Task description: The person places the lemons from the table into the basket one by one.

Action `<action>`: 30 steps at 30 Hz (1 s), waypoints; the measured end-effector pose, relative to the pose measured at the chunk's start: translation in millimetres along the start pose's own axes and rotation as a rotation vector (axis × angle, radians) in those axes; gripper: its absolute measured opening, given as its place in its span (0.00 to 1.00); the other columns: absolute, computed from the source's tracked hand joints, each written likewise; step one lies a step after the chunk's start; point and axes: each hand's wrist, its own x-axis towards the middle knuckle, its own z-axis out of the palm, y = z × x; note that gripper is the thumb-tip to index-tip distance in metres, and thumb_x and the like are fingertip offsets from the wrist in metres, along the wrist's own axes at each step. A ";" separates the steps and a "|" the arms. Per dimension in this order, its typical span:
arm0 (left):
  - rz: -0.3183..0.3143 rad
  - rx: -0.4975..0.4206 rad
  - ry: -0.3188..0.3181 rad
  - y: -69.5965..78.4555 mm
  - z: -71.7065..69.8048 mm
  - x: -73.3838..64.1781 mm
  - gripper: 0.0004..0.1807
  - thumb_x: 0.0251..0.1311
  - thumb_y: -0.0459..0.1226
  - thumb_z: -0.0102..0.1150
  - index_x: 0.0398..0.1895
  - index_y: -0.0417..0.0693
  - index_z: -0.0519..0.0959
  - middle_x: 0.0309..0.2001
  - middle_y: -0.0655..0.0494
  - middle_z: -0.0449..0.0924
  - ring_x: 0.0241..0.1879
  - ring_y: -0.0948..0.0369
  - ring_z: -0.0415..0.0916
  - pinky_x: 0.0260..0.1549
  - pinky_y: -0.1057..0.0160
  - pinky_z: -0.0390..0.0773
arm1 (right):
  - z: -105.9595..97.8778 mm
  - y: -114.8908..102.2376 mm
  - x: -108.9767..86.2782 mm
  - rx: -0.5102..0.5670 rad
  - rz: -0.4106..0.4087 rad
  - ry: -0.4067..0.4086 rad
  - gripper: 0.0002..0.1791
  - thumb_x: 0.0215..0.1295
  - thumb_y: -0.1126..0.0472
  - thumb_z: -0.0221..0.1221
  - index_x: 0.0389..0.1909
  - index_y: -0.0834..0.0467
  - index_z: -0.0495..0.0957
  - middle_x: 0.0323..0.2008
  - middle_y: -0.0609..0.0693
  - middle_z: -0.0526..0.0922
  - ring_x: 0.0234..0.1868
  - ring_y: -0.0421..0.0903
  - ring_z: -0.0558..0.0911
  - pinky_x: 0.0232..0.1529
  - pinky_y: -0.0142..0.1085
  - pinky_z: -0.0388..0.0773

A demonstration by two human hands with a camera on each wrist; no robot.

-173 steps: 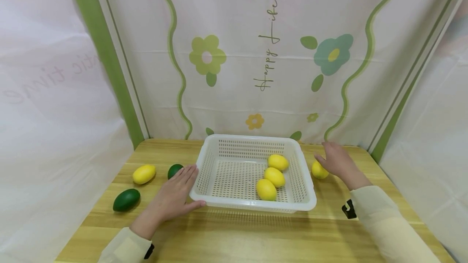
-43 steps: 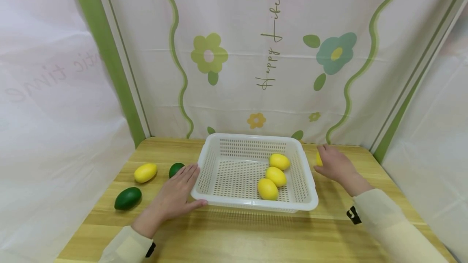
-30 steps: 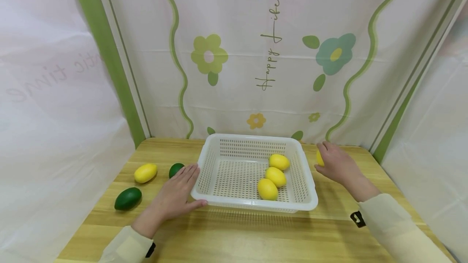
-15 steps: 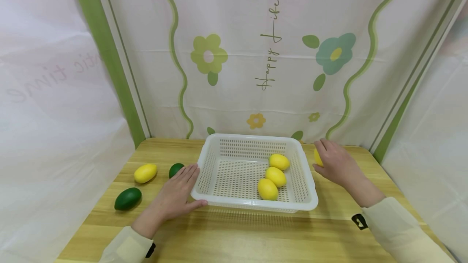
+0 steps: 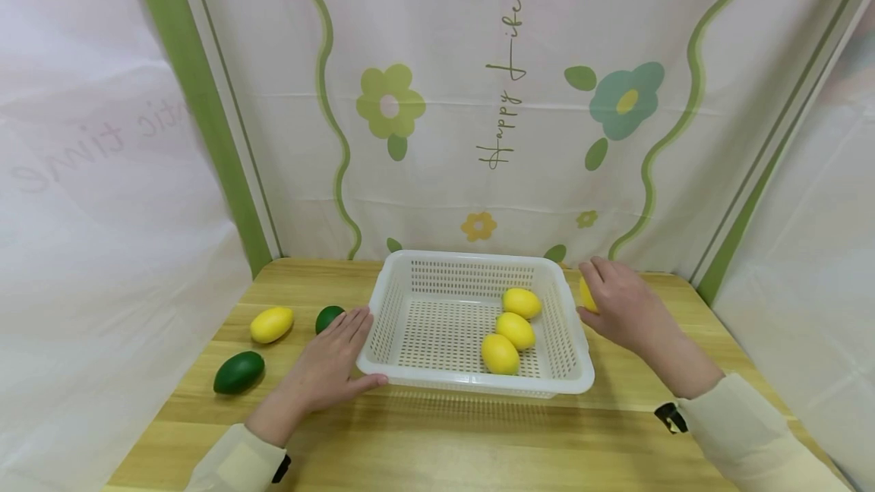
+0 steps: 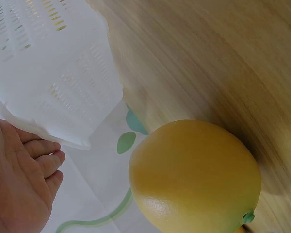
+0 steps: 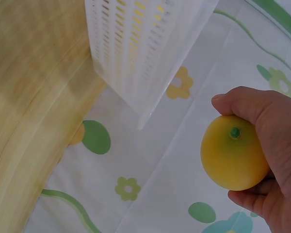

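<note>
My right hand (image 5: 625, 306) grips a yellow lemon (image 5: 588, 296) just outside the basket's right rim. Seen from the right wrist, thumb and fingers curl round the lemon (image 7: 234, 153), whose small green stem end shows; it is apart from the basket wall. My left hand (image 5: 328, 363) lies with straight fingers against the left rim of a white slotted basket (image 5: 472, 382). Three lemons (image 5: 517, 331) sit in a row on the right side inside the basket. A dark green fruit (image 5: 329, 317) is partly hidden behind the left fingers.
Left of the basket, a lemon (image 5: 271, 324) and another dark green oval fruit (image 5: 238, 372) lie on the wooden table (image 5: 465, 446). Close up in the left wrist view is a yellow fruit (image 6: 194, 174) with a green stem. A patterned curtain (image 5: 437, 173) rises behind the table.
Over the last seconds my right hand has taken hold of the lemon right of the basket and brought it leftward, close to the rim. My left hand stays on the rim.
</note>
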 end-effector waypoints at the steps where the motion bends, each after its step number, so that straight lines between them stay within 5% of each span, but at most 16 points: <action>1: -0.001 0.000 -0.003 0.1 -0.1 0.0 0.54 0.61 0.69 0.45 0.72 0.31 0.58 0.72 0.38 0.54 0.71 0.46 0.53 0.70 0.50 0.52 | -0.9 -1.3 1.0 0.001 -0.003 0.002 0.40 0.33 0.61 0.78 0.46 0.77 0.71 0.40 0.71 0.76 0.36 0.65 0.79 0.37 0.54 0.81; 30: 0.003 0.006 0.013 -0.3 0.2 -0.6 0.54 0.61 0.69 0.44 0.71 0.31 0.58 0.72 0.37 0.55 0.71 0.46 0.53 0.69 0.50 0.53 | -19.6 -36.5 18.3 0.014 -0.080 0.036 0.41 0.35 0.57 0.77 0.50 0.76 0.73 0.44 0.71 0.76 0.40 0.66 0.79 0.41 0.54 0.80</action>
